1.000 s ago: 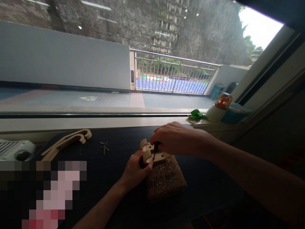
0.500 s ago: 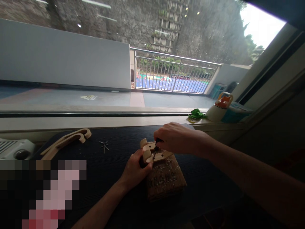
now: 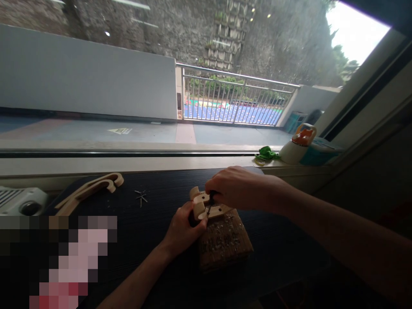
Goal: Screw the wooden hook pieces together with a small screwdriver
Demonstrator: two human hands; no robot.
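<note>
My left hand [image 3: 184, 226] grips the rounded end of a pale wooden hook piece [image 3: 215, 212] that has dark holes. A second pale piece [image 3: 200, 199] lies alongside it. Both rest on a thick brown wooden block [image 3: 227, 240] with dark writing and small chips on top. My right hand [image 3: 236, 184] is closed around the dark handle of a screwdriver [image 3: 211, 201]; its shaft points down at the near piece, close to my left fingertips. Several loose screws [image 3: 141, 198] lie on the table to the left.
Two more curved wooden pieces [image 3: 96, 189] lie at the left of the black table [image 3: 161, 184], near a white appliance [image 3: 24, 201]. Along the window sill [image 3: 128, 166] stand a green cloth [image 3: 266, 152] and a white jug [image 3: 292, 151]. A blurred patch covers the lower left.
My right hand has shifted slightly left and turned a little at the screwdriver. My left hand keeps its hold, and the wooden pieces stay in place.
</note>
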